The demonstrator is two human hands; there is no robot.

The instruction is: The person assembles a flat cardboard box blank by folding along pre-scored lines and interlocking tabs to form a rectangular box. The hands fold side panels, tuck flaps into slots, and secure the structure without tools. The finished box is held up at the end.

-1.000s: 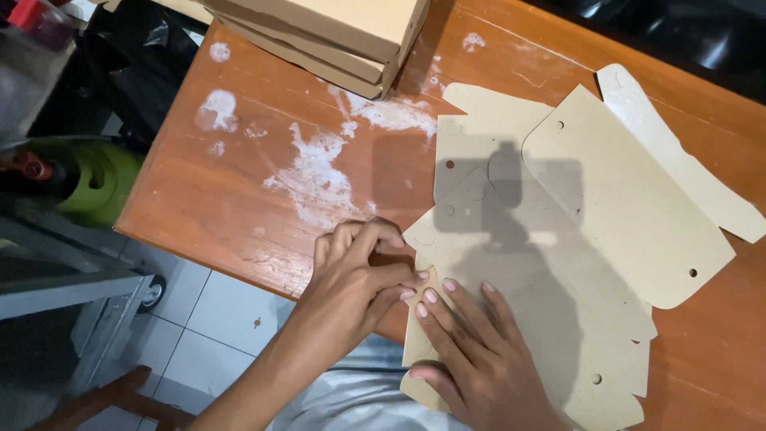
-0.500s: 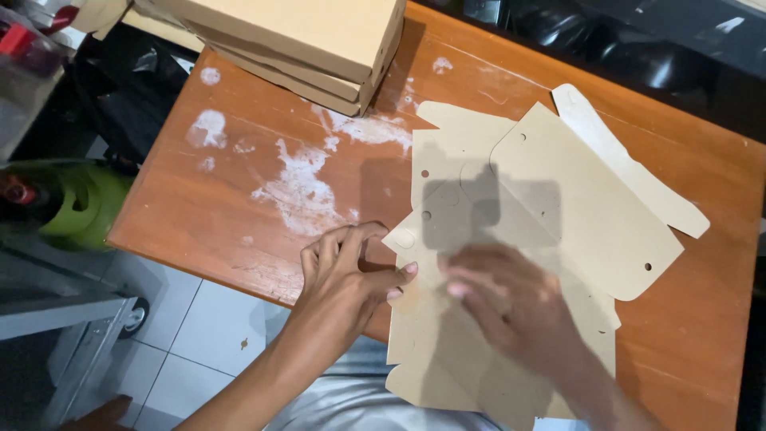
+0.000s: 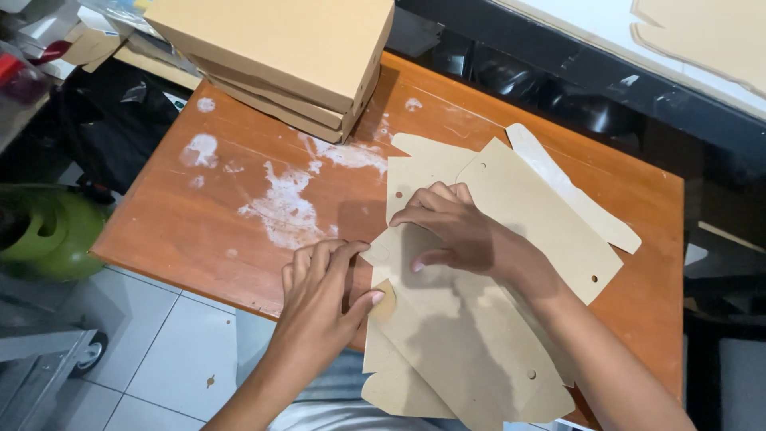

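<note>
A flat die-cut cardboard box blank, tan with small punched holes, lies on an orange-brown wooden table streaked with white residue. My left hand pinches a small side flap at the blank's left edge, thumb on the rounded tab. My right hand presses palm-down on the blank just above that flap, fingers bent over a fold. The blank's near end hangs over the table's front edge above my lap.
A stack of assembled tan cardboard boxes sits at the table's back left. A loose cardboard strip lies to the right of the blank. A green gas cylinder stands on the tiled floor at left. More flat cardboard lies on a white surface behind.
My right hand moved up from the blank's near end to press beside the left flap. My left hand stayed at the flap. The view shifted, bringing the box stack closer.
</note>
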